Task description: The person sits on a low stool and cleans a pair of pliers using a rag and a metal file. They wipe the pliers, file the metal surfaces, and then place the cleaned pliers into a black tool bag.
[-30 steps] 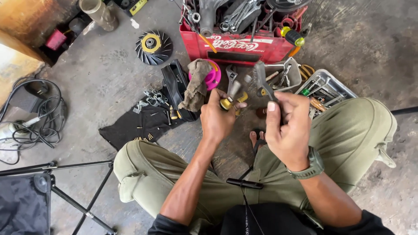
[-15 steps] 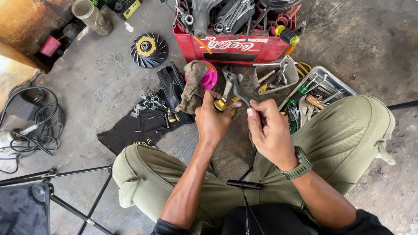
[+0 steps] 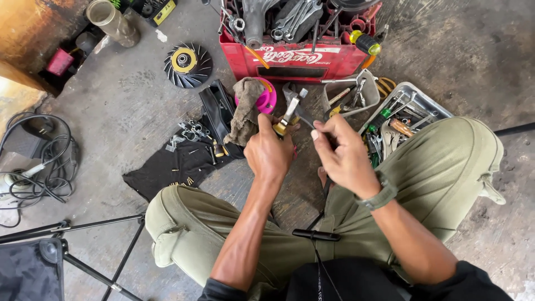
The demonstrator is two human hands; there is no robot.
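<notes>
My left hand (image 3: 268, 151) grips a small brass-coloured fitting with a grey metal stem (image 3: 289, 110) that sticks up past my thumb. My right hand (image 3: 341, 151) is closed around the handle of a dark metal wrench (image 3: 305, 118), whose head reaches toward the stem. Both hands meet above the concrete floor between my knees, in front of a red plastic crate (image 3: 295, 58). How the wrench head sits on the fitting is hidden by my fingers.
The red crate holds spanners and screwdrivers. A metal tray (image 3: 412, 108) of tools and a small grey tub (image 3: 351, 95) lie right. A rag (image 3: 245, 108), pink cup (image 3: 270, 96), black cloth (image 3: 178, 161) with small parts, finned disc (image 3: 187, 64), cables (image 3: 39, 156) and a stand leg (image 3: 72, 226) lie left.
My right hand has come down and leftward, bringing the wrench from held up in the air to beside the fitting. My left hand stayed near the same place, tilting the fitting slightly.
</notes>
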